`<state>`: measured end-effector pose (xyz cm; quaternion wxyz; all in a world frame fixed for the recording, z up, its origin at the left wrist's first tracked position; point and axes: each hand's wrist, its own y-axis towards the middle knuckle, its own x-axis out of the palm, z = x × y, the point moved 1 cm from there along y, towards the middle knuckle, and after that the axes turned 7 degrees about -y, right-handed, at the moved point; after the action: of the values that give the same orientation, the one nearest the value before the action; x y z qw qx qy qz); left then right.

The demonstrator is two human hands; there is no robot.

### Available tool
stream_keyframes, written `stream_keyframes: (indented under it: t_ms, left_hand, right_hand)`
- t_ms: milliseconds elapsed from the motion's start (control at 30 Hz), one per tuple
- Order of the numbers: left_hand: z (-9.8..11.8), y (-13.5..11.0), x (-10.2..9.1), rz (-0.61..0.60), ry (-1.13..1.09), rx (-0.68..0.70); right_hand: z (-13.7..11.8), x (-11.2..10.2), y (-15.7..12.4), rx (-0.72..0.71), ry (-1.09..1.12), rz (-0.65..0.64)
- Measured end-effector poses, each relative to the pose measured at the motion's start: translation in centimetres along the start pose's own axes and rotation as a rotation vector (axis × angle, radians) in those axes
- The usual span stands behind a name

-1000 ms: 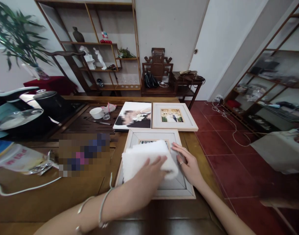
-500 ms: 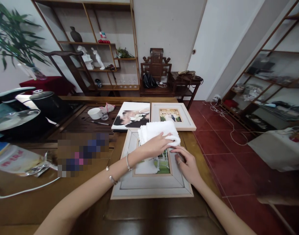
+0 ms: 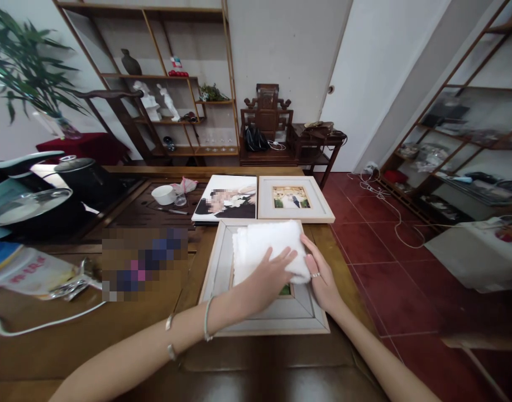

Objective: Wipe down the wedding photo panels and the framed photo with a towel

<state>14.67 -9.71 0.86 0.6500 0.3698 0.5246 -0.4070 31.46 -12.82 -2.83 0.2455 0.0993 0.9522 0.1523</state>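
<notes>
A folded white towel (image 3: 258, 243) lies on a pale picture frame (image 3: 259, 325) on the wooden table, covering most of its photo. Across the towel's top rests my left hand (image 3: 270, 276), fingers spread and palm down. My right hand (image 3: 323, 276) is at the towel's right edge, above the frame's right side. Its fingers are stretched out and touch the towel's side. A ring shows on my right hand, and bracelets circle my left wrist and forearm. Below the towel's lower right corner, a small green piece of the photo (image 3: 285, 290) shows.
Behind lie a second framed photo (image 3: 323, 211) and a photo album or panel (image 3: 234, 209). To the left are a white cup (image 3: 163, 195), a black kettle (image 3: 77, 181), a plastic packet (image 3: 27, 273), a white cable (image 3: 50, 322) and a blurred-out patch. The table's right edge drops to red floor tiles.
The towel has moved toward me over the photo, hiding more of it. My left hand has come nearer with it, its fingers spread. My right hand has shifted slightly right, fingers straightening along the towel's edge.
</notes>
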Motion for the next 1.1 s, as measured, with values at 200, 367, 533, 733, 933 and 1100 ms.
stream_keyframes:
  t_ms: [200, 367, 533, 733, 933, 1100]
  left_hand:
    - [4.5, -4.7, -0.6, -0.046, -0.054, 0.094]
    - [4.6, -7.5, -0.8, -0.046, -0.067, 0.039]
    - [1.5, -8.1, -0.8, 0.089, -0.008, -0.128]
    - [-4.0, -8.7, -3.7, 0.438, 0.193, -0.283]
    - [-7.9, -8.7, -2.3, 0.347, 0.196, -0.203]
    - [-8.1, -8.0, -1.6, 0.214, 0.133, -0.221]
  right_hand:
    - [-0.1, -0.1, 0.0, -0.002, -0.044, -0.089]
    - [0.2, -0.1, 0.3, -0.064, -0.135, -0.180]
    - [0.5, 0.0, 0.3, -0.097, -0.168, -0.190]
    - [0.5, 0.1, 0.3, -0.121, -0.152, -0.176]
    - [0.5, -0.1, 0.3, -0.115, -0.161, -0.183]
    - [0.3, 0.0, 0.4, -0.093, -0.154, -0.163]
